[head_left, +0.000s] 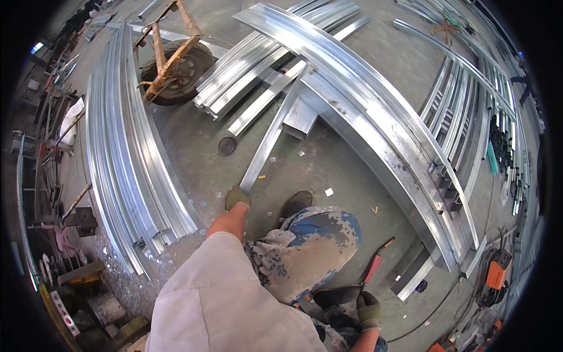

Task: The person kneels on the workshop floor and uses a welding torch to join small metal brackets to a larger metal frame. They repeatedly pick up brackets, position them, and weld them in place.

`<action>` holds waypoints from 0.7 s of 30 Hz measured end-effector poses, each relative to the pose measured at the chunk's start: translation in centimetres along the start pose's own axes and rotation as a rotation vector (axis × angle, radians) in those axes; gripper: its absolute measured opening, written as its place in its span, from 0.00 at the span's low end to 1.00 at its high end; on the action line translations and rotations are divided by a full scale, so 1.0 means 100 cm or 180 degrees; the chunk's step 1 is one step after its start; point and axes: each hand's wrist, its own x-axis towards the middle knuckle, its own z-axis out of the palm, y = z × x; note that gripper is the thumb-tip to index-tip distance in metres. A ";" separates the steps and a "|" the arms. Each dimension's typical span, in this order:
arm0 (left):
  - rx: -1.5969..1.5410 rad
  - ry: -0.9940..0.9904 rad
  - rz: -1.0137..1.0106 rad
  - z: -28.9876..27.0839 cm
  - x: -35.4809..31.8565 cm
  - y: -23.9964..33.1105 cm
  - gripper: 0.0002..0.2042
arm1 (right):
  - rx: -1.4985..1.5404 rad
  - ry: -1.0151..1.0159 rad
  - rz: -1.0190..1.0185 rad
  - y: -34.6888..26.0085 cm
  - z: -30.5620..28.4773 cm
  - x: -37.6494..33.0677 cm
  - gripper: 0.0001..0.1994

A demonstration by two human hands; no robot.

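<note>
My left hand (237, 199), in a green work glove, is closed round the near end of a narrow metal channel (270, 138). The channel slants up and away to a wide shiny steel beam (363, 100). Beside its far end, a short box-shaped metal piece (301, 120) sits at the beam's edge. Low on the right, my gloved right hand (368, 311) is closed at the lower end of a red-handled welding torch (372, 268). The torch points up and away, its thin neck ending in a copper-coloured tip. My fingers partly hide its lower end.
Long galvanized profiles (126, 146) lie stacked on the left, with another stack (252, 67) ahead. A rusty wheeled frame (176, 64) stands between them. An orange-and-black machine (495, 273) and a dark cable (437, 311) are at the right. My boot (297, 203) rests near the channel.
</note>
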 end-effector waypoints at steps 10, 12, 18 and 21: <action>-0.0338 -0.0311 0.0515 0.013 -0.033 -0.133 0.27 | -0.0098 0.0102 -0.0703 0.011 0.002 0.017 0.17; -0.0723 -0.0547 0.0515 0.006 -0.055 -0.141 0.25 | -0.0183 0.0109 -0.0635 -0.017 -0.003 0.004 0.18; -0.0756 -0.0618 0.0952 0.004 -0.075 -0.183 0.23 | -0.0124 0.0276 -0.0959 -0.036 -0.006 -0.010 0.20; -0.0843 -0.0822 0.1071 -0.004 -0.081 -0.200 0.25 | 0.0107 0.0290 -0.1146 -0.023 -0.004 0.005 0.19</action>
